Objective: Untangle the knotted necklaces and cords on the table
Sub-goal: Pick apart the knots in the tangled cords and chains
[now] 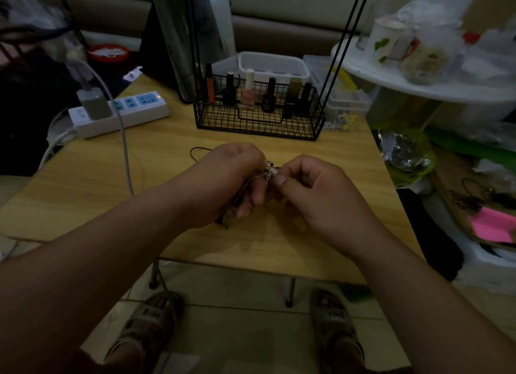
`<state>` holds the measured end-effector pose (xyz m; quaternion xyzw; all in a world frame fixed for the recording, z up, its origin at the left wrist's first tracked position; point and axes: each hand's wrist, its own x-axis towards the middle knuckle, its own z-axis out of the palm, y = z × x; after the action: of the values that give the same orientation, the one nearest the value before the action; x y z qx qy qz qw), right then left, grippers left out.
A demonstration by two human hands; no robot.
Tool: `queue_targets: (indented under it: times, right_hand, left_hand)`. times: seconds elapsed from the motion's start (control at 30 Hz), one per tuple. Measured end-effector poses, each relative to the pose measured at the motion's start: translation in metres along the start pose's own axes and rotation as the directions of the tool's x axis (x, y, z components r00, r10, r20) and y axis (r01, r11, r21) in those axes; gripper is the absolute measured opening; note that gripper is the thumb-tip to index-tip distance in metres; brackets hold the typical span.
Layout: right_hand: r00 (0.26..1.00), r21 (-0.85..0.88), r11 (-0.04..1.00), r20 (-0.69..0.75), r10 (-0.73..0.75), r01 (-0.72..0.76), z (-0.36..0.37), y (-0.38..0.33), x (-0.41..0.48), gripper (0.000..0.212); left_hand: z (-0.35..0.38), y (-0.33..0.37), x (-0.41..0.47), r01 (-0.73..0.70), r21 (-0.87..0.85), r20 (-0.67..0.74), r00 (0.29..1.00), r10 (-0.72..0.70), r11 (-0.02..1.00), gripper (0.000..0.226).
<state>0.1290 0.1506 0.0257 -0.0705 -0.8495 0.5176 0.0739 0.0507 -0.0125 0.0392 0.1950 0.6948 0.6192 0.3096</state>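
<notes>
Head view: the knotted necklaces [266,175] are bunched between both hands, over the middle of the wooden worktop [111,200]. The left hand [231,178] is curled round the bundle, and silver chain trails down past it toward the wood. The right hand [315,189] pinches a small silvery bit [272,170], probably a clasp, between thumb and forefinger. A thin black cord [195,150] loops on the worktop just beyond the left hand; I can't tell if it joins the bundle. My take: keep the left grip loose so the knot stays slack, and feed the clasp end back through. Tugging would likely just tighten it. The light's dim, so go slow.
</notes>
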Motion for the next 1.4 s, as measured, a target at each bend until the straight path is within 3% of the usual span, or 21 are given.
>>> queue_targets:
  times: [0.33,0.53,0.6,0.73,0.87,1.07,1.4]
  right_hand:
    - [0.995,0.268,0.96,-0.038,0.094,-0.081,-0.01,-0.003,0.003,0.008]
    - [0.986,0.512,0.844,0.043,0.159,-0.158,-0.01,-0.004,0.005,0.016]
    - [0.988,0.456,0.878,0.018,0.155,-0.146,-0.01,-0.003,0.006,0.014]
    - [0.988,0.172,0.981,-0.105,0.11,-0.09,-0.007,0.003,0.008,0.01]
    - [0.968,0.001,0.998,-0.244,0.065,-0.067,-0.005,0.003,0.002,0.003]
    - [0.981,0.163,0.968,0.033,0.19,-0.193,0.001,-0.003,-0.014,0.019]
    - [0.986,0.283,0.946,0.003,0.165,-0.159,0.003,0.001,-0.009,0.013]
  left_hand:
    - [0.0,-0.006,0.002,0.041,0.057,0.005,0.999,-0.041,0.998,0.014]
    - [0.006,-0.008,0.0,0.038,0.047,0.055,0.998,-0.04,0.998,0.012]
    - [0.006,-0.009,0.0,0.023,0.025,0.07,0.997,-0.025,0.999,0.011]
    - [0.009,-0.011,0.0,0.02,-0.036,0.093,0.996,-0.016,0.999,0.01]
    - [0.008,-0.012,0.001,0.044,-0.122,0.058,0.998,-0.037,0.992,0.012]
    - [0.005,-0.011,0.004,0.038,-0.121,0.054,0.998,-0.031,0.992,0.01]
    - [0.005,-0.011,0.004,0.032,-0.089,-0.025,0.999,-0.034,0.996,0.01]
